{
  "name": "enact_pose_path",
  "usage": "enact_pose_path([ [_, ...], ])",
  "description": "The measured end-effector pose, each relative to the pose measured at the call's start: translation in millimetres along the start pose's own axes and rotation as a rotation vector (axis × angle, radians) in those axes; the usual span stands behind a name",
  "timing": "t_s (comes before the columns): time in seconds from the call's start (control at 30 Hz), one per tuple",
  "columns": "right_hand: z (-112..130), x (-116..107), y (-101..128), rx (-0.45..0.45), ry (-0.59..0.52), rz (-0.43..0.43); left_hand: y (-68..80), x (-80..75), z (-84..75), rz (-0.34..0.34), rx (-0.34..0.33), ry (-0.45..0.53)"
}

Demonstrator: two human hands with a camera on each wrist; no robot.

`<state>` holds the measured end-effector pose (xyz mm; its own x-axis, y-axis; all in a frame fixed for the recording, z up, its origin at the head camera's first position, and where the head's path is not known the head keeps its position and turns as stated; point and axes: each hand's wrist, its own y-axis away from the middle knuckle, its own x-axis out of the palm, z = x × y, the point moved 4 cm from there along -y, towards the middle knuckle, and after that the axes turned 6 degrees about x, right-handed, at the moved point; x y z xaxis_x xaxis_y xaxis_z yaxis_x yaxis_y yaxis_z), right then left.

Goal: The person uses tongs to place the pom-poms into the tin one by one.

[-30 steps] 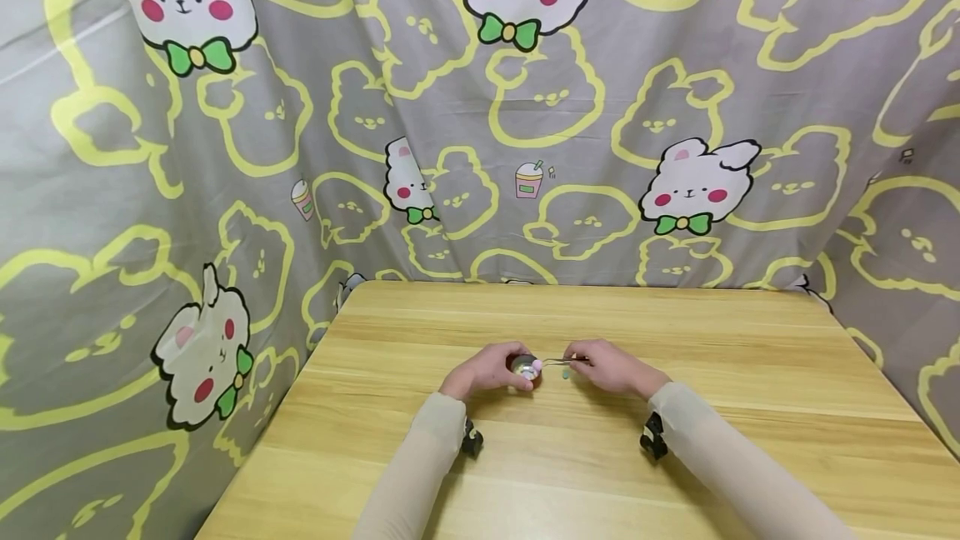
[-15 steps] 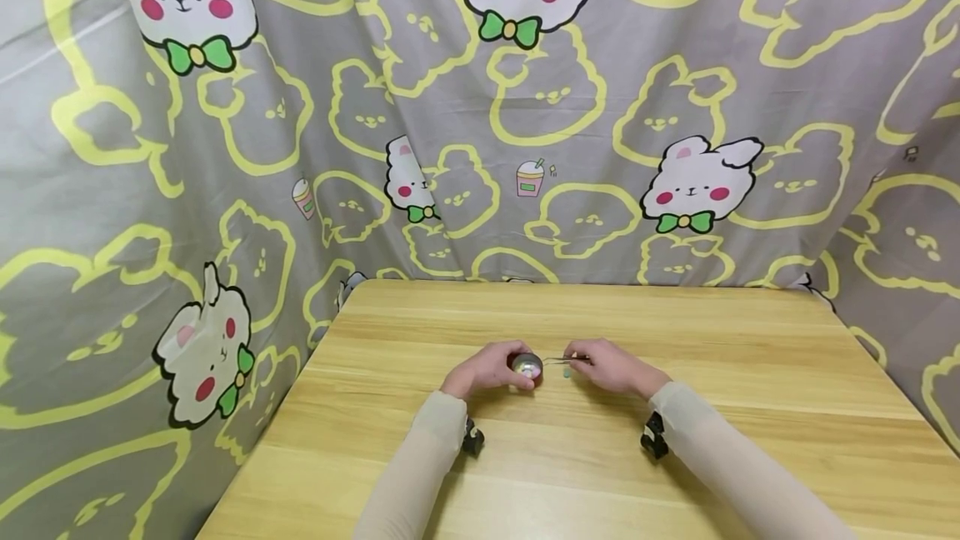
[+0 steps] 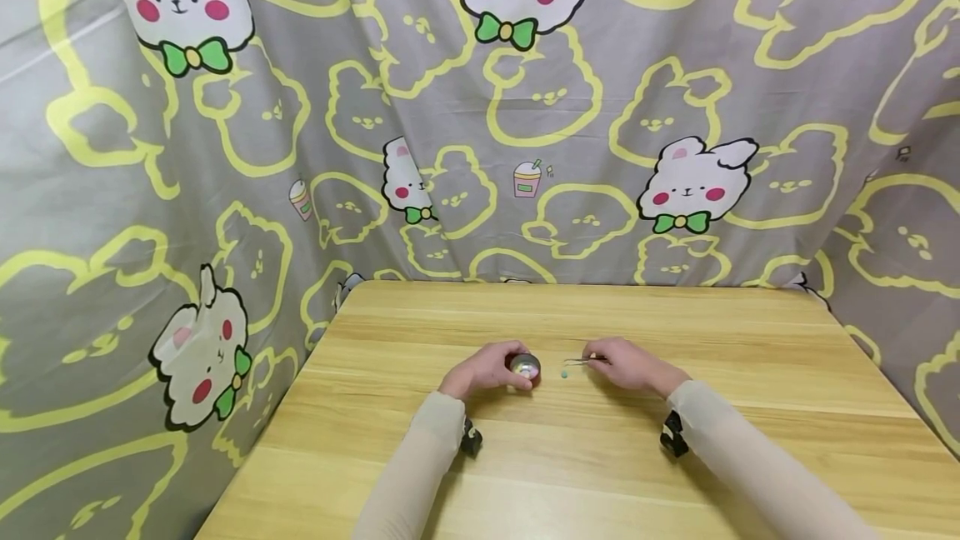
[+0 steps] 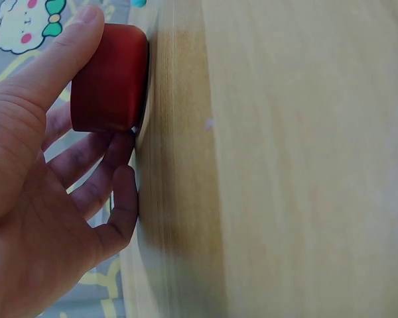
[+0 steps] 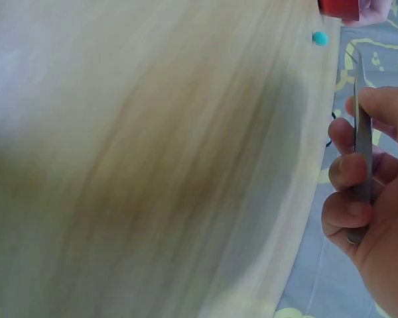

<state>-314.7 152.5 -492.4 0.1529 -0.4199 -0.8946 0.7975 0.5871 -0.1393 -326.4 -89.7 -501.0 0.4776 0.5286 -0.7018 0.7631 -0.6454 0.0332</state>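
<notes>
My left hand (image 3: 504, 370) grips a small bowl (image 3: 525, 366) that stands on the wooden table (image 3: 570, 457). The bowl (image 4: 109, 79) is red outside and shiny inside; my thumb lies along one side and my fingers curl round the other. Something pinkish shows inside it. My right hand (image 3: 604, 360) pinches thin metal tweezers (image 3: 581, 361), and their tips point left, a short way from the bowl. In the right wrist view the tweezers (image 5: 363, 146) run between my thumb and fingers. A tiny teal bead (image 3: 564, 374) lies on the table just under the tweezer tips, also visible as the bead (image 5: 320, 38).
A grey cloth (image 3: 525, 107) printed with yellow outlines and white rabbits hangs behind and on both sides of the table. The table's left edge (image 3: 285, 407) and far edge (image 3: 570, 283) border this cloth. Black wrist mounts (image 3: 471, 440) sit under both sleeves.
My right hand has drawn the tweezers to the right, away from the bowl where their tips were. The left hand and the bowl have stayed put.
</notes>
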Motion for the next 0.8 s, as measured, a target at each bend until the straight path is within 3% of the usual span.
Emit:
enact_pose_path([
  [0.8, -6.5, 9.7, 1.0, 0.017, 0.047, 0.062, -0.1, -0.4, 0.7, 0.003, -0.007, -0.011],
])
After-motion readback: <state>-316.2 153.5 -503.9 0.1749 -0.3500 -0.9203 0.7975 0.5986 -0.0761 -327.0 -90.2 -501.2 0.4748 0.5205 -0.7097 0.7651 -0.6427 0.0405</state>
